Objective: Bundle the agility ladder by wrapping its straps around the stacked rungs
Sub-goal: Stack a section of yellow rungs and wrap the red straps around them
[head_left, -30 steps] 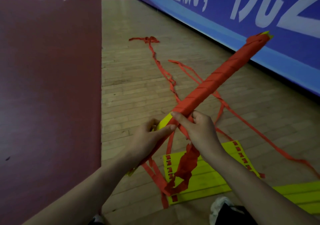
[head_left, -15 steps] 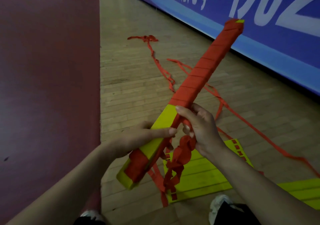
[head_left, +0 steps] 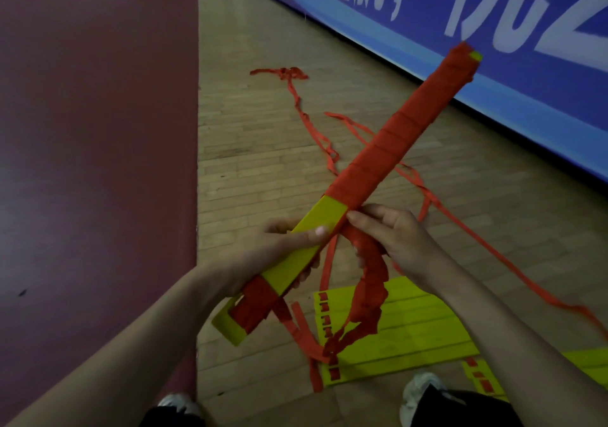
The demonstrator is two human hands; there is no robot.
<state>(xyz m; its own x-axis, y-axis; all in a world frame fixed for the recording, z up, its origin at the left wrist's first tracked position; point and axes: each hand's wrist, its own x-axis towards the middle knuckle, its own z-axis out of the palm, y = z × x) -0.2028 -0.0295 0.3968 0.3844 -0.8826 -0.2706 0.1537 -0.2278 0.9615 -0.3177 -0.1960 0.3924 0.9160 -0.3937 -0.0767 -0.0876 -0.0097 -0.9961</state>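
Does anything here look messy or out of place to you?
Yes. Loose red straps trail in tangled loops across the wooden floor, ending in a knotted clump. The bundle is wrapped red only along its far part; a bare yellow stretch shows by the left hand, so the wrap looks unfinished.

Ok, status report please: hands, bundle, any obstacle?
Left hand grips partly wrapped bundle. Right hand pinches red strap. Loose straps trail on floor.
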